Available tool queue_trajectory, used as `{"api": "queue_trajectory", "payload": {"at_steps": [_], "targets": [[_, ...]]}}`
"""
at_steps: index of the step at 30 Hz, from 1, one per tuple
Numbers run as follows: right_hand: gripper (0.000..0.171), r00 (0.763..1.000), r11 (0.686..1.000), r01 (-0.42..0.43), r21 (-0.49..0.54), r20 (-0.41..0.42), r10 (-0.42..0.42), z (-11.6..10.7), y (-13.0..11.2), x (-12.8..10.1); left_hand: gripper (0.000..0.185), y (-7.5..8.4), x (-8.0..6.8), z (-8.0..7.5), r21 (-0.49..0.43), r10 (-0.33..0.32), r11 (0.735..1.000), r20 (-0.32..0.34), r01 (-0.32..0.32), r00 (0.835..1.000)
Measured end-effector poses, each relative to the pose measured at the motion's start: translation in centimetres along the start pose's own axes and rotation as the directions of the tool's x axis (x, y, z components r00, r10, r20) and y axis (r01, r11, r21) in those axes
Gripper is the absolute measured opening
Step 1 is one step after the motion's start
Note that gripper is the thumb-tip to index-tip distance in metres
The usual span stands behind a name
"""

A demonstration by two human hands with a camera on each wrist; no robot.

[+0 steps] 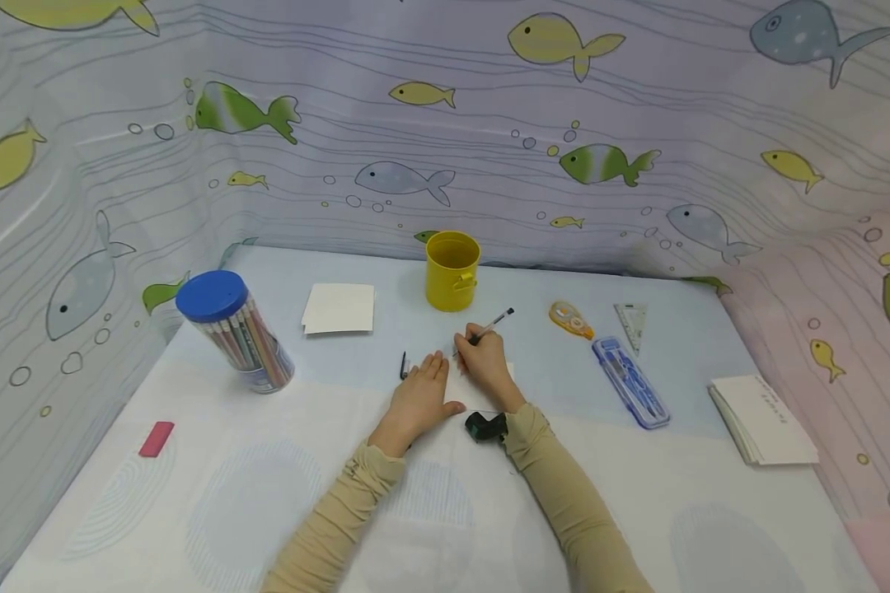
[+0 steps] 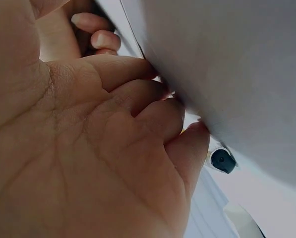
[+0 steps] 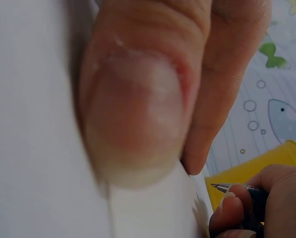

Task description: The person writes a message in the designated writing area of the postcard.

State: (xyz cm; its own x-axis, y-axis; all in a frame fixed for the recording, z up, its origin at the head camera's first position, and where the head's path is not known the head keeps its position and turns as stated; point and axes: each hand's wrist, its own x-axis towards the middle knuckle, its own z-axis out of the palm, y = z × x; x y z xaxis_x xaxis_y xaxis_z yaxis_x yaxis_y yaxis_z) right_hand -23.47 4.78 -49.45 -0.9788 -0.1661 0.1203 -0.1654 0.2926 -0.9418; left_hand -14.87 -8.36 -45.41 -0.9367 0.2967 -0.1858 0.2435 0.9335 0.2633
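We see a table (image 1: 282, 511) walled by fish-print sheets, and on it things set out in a wide arc so the middle stays free for the hands. Largest is the pencil tub (image 1: 236, 333) at the left, tilted, its blue lid on. Behind the hands stands a yellow cup (image 1: 452, 270), close enough to take a pen. To the right lie a paper stack (image 1: 762, 420) and a blue case (image 1: 630, 382), with a set square (image 1: 632, 323) and a correction tape (image 1: 571, 319) just beyond; a notepad (image 1: 339, 309) sits at the back left and a pink eraser (image 1: 156, 438) well apart near the left edge.

At the centre lies a paper (image 1: 466, 394). Our left hand (image 1: 419, 397) lies flat on it, fingers straight and together, likely to keep it from sliding. Our right hand (image 1: 485, 364) is clamped on a pen (image 1: 489, 326), tip down at the sheet as for writing. A pen cap (image 1: 404, 365) lies just beside the left fingertips.
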Motion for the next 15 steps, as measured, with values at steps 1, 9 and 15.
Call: {"api": "queue_trajectory", "payload": {"at_steps": [1,9,15], "targets": [[0.032,1.000,1.000,0.006,-0.002,-0.002,-0.006,0.01,0.01,0.01,0.085,0.01,0.02,-0.01,0.001,0.001,1.000,-0.004,-0.001,1.000],[0.032,0.999,0.995,0.052,-0.086,0.007,-0.051,0.15,0.35,-0.13,0.086,0.06,0.10,0.14,-0.002,0.002,1.000,-0.012,-0.002,1.000],[0.032,0.997,0.991,0.072,-0.116,0.006,-0.071,0.22,0.15,-0.01,0.084,0.03,0.04,0.13,0.000,0.006,1.000,-0.017,-0.006,1.000]]}}
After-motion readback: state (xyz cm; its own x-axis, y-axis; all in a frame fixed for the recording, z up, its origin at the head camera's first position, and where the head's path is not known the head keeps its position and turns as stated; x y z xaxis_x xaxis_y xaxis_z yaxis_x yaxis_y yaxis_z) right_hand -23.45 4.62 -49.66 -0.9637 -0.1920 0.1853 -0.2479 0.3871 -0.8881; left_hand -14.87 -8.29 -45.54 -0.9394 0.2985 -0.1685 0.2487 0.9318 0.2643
